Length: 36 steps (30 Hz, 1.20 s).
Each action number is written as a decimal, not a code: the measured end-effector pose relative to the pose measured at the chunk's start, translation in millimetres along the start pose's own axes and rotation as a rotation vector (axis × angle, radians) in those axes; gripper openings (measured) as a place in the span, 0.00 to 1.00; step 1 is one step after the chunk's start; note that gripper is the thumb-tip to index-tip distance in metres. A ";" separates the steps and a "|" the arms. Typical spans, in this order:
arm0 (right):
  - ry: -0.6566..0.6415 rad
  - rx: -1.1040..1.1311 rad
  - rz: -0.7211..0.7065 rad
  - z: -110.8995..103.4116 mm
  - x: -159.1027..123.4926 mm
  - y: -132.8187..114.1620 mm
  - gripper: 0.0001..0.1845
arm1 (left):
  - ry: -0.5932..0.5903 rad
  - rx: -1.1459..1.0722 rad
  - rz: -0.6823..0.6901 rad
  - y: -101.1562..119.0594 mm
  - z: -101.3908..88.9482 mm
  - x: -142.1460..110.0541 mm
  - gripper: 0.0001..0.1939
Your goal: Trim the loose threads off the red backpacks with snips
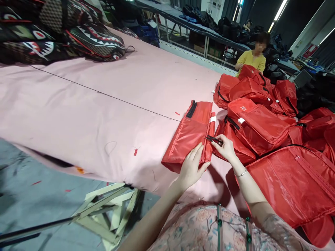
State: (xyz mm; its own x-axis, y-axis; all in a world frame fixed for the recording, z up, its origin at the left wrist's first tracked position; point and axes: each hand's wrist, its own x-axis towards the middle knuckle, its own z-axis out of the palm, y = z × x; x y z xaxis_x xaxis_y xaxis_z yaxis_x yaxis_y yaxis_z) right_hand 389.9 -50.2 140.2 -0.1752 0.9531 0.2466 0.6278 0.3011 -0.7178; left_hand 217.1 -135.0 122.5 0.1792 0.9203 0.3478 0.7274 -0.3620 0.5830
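Note:
A flat red fabric bag (195, 127) lies in front of me near the table's front edge, with a black zipper (192, 109) at its far end and a white label (213, 119) on its right side. My left hand (192, 165) rests on its near part, fingers stretched out and pressing the fabric. Black thread snips (215, 140) are gripped in my right hand (225, 148), their tips at the seam on the bag's right edge. Whether the blades touch a thread is too small to tell.
More red bags (259, 122) are heaped to the right. Patterned shark-mouth bags (96, 42) lie at the far left of the pink-covered table (78, 115). Red scraps (135, 152) and loose threads dot the cloth. A person in yellow (252, 60) is behind the heap.

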 end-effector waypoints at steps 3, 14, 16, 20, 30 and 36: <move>-0.048 -0.135 -0.038 -8.6 1.7 -4.4 0.10 | -0.045 0.180 0.026 -0.8 22.0 5.0 0.28; -0.162 -0.367 -0.105 -18.0 -2.7 -13.1 0.07 | -0.028 0.379 0.060 2.1 40.4 -3.1 0.25; -0.170 -0.402 -0.119 -17.9 -1.7 -15.8 0.06 | -0.026 0.381 0.059 1.0 41.9 -3.6 0.25; -0.173 -0.437 -0.134 -17.8 -0.7 -18.8 0.06 | -0.023 0.374 0.064 -0.3 42.3 -4.7 0.25; -0.121 -0.200 -0.109 -2.8 -4.4 -11.6 0.08 | -0.034 0.340 0.073 -9.0 28.6 -7.9 0.24; -0.103 0.232 -0.036 4.9 -10.0 -13.6 0.12 | -0.107 0.218 0.206 -71.1 -25.7 -27.9 0.24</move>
State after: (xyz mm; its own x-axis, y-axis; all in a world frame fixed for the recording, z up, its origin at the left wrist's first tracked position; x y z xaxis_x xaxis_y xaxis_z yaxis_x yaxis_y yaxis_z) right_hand 379.4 -63.7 144.4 -0.2781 0.9361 0.2153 0.4307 0.3219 -0.8431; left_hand 143.5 -138.8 90.2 0.3975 0.8455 0.3566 0.7914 -0.5125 0.3331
